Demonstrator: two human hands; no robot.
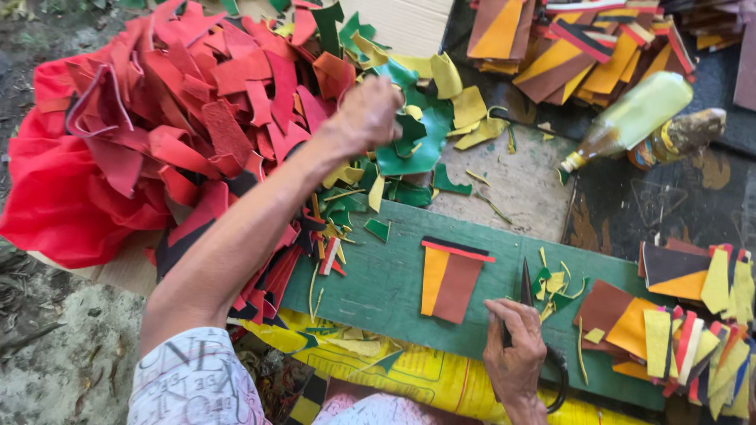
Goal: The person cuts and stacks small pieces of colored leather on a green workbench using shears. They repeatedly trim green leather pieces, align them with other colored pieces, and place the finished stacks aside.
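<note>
My left hand (pixel 368 116) reaches out over a heap of coloured scraps, its fingers closed on a green scrap (pixel 416 142) among yellow pieces. My right hand (pixel 516 352) rests on the green cutting board (pixel 378 283) and grips dark scissors (pixel 526 293), blades pointing away from me. Just left of the scissors lies a patchwork piece (pixel 451 277) of orange and brown with a red and black strip across its top.
A big pile of red scraps (pixel 181 102) on red cloth fills the left. Stacks of finished patchwork pieces lie at the top right (pixel 583 47) and at the right edge (pixel 693 323). Two bottles (pixel 638 122) lie beyond the board. Yellow sheeting (pixel 425 378) lies under the board's near edge.
</note>
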